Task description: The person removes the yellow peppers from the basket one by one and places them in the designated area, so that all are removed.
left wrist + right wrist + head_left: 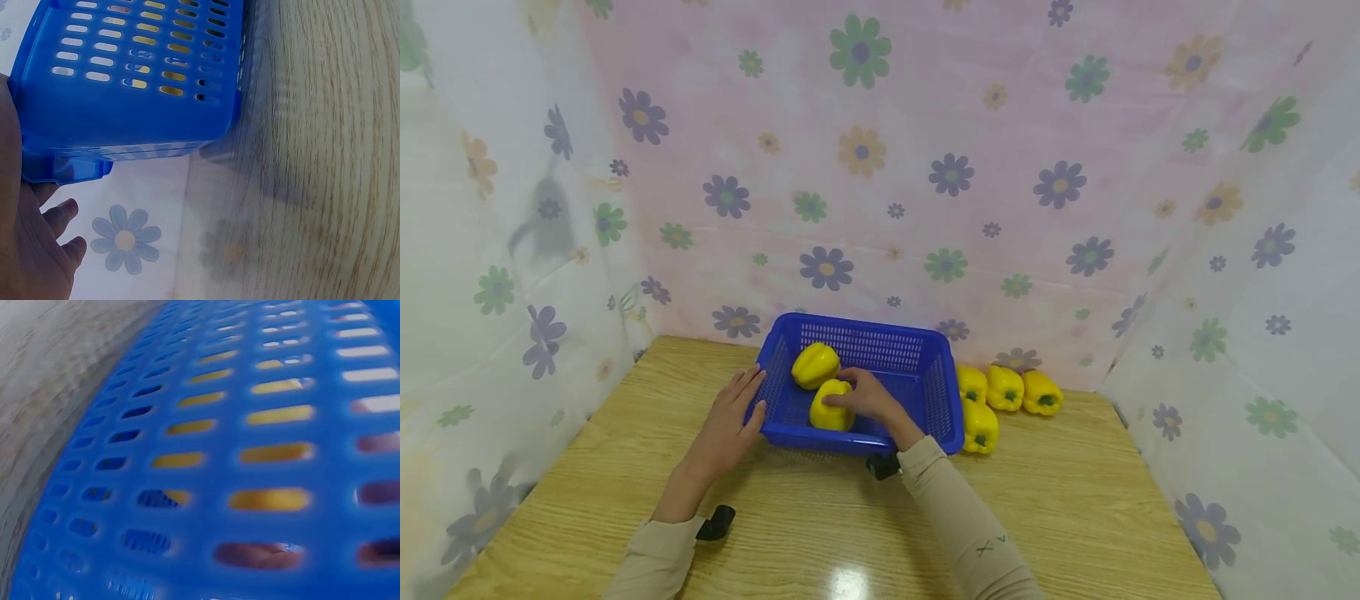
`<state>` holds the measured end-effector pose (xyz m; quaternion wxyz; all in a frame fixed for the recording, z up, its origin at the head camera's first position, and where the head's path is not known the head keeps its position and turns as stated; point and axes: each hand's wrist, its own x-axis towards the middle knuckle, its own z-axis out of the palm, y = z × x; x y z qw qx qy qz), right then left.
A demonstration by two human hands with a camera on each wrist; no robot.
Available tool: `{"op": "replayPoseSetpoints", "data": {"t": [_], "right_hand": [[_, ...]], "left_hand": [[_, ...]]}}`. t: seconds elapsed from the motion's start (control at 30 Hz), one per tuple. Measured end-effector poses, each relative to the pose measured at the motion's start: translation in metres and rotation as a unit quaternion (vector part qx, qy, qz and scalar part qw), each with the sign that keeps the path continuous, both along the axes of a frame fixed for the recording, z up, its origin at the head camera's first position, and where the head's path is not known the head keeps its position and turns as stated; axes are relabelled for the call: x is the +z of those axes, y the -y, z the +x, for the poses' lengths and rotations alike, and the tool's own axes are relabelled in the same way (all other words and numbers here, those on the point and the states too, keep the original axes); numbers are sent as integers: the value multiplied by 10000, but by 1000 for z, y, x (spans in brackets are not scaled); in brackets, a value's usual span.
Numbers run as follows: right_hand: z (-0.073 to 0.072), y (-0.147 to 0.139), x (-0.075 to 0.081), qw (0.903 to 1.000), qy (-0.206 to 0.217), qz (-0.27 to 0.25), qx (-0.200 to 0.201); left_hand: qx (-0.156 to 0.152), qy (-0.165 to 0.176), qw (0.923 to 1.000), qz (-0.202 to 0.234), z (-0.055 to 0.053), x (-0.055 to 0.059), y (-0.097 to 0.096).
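Note:
A blue perforated plastic basket stands on the wooden table with two yellow bell peppers in its left half. My right hand reaches over the near rim and grips the nearer bell pepper, thumb and fingers around its upper right side. The other bell pepper lies just behind it. At the basket's left end, my left hand rests on the rim with fingers extended. In the left wrist view its fingers show beside the basket's corner. Through the slots in the right wrist view, yellow bell pepper shows.
Right of the basket, several more yellow bell peppers sit close together on the table, some against the basket wall. A flowered cloth hangs behind the table and along both sides. Each wrist wears a black camera.

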<state>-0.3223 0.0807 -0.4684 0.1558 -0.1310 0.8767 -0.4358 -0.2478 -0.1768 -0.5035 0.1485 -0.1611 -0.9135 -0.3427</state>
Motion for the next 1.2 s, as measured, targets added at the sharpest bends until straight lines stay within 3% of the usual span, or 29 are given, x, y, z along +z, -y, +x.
{"op": "replayPoseSetpoints", "data": {"t": [0.13,0.2,0.47,0.93,1.2], "right_hand": [[0,-2,2,9969,474,-17,626],[1,-2,2,9954,584,-69,751],[7,-2,6,9982,531,-168,229],[1,0,2,9955,353,-77,872],[1,1,1,9978,346,-391,421]], "left_hand": [[-18,-67,10000,8,0,-1,-1],[-22,-139,9999,11,0,-1,-1],[-18,-116,9999,30,-2,-2,0],[-5,-151,9999,3,-2,-2,0],[14,-96,10000,22,-1,-1,-1]]}}
